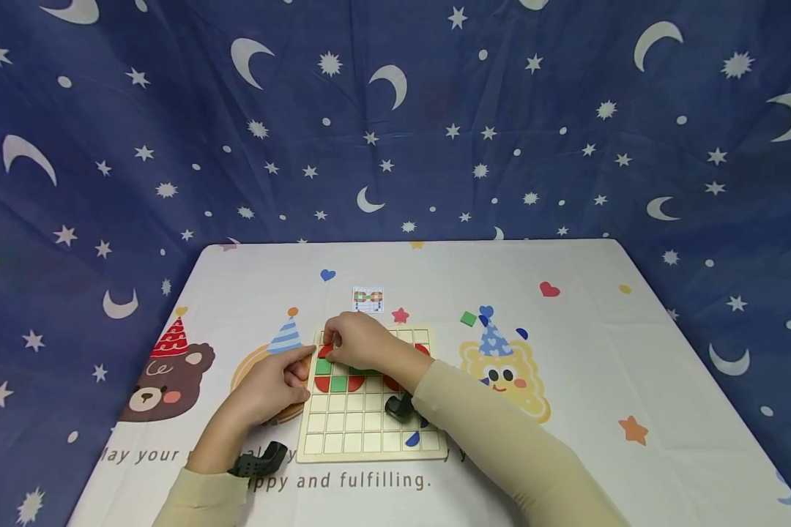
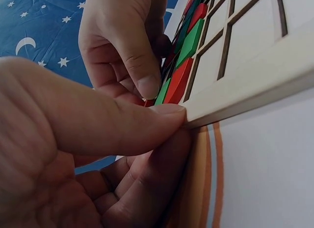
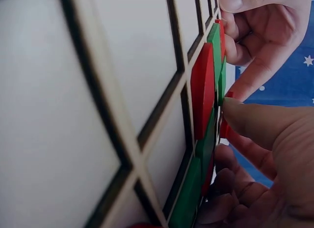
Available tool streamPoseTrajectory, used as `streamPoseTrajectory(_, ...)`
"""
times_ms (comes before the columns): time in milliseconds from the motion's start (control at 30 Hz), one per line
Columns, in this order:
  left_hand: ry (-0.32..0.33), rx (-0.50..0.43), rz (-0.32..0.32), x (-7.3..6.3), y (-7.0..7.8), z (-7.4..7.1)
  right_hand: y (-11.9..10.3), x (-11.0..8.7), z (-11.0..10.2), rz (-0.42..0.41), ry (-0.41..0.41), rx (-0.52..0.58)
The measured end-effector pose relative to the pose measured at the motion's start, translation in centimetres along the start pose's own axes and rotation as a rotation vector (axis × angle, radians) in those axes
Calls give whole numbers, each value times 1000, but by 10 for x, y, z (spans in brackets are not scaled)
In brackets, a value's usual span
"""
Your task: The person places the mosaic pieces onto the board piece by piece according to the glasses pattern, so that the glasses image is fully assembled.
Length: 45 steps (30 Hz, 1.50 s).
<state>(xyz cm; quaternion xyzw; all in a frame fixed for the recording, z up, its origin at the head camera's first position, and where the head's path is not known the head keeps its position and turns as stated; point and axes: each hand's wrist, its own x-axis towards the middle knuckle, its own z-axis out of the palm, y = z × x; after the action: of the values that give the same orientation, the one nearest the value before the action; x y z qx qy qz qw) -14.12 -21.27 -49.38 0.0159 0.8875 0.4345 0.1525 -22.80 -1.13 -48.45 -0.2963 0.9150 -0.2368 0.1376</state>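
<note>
A wooden grid board lies on the table, with red and green pieces in its upper cells. My left hand holds the board's left edge, its thumb and index fingertip touching the wood. Over the upper left cells, my right hand pinches a small red piece between thumb and fingers; its full shape is hidden. Just below those fingers sits a green square. A row beneath holds a red curved piece, another green square and a second red piece. The right hand and forearm cover part of the board.
Behind the board lies a small pattern card. To the right are a loose green square and several blue half-round pieces. One blue piece rests on the board's lower right. A printed cloth covers the table.
</note>
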Motion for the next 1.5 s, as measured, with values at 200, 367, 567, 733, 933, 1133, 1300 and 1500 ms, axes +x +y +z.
streamPoseTrajectory(200,7,3,-7,0,1,0,2,0,2,11,8,3)
streamPoseTrajectory(367,6,0,-8,0,1,0,2,0,2,14,2,7)
streamPoseTrajectory(567,-2,0,-14,-1,3,1,2,0,1,14,7,8)
streamPoseTrajectory(733,-16,0,-8,-1,4,1,4,-3,-3,14,-5,43)
streamPoseTrajectory(933,-8,2,-9,1,2,1,9,-11,-17,32,7,84)
streamPoseTrajectory(1133,-5,-9,-11,0,2,0,20,-23,-35,49,43,118)
streamPoseTrajectory(1300,1,-12,-21,-2,4,0,34,-36,-44,69,69,142)
streamPoseTrajectory(1500,-4,-22,-26,-2,4,1,59,-57,-51,132,107,154)
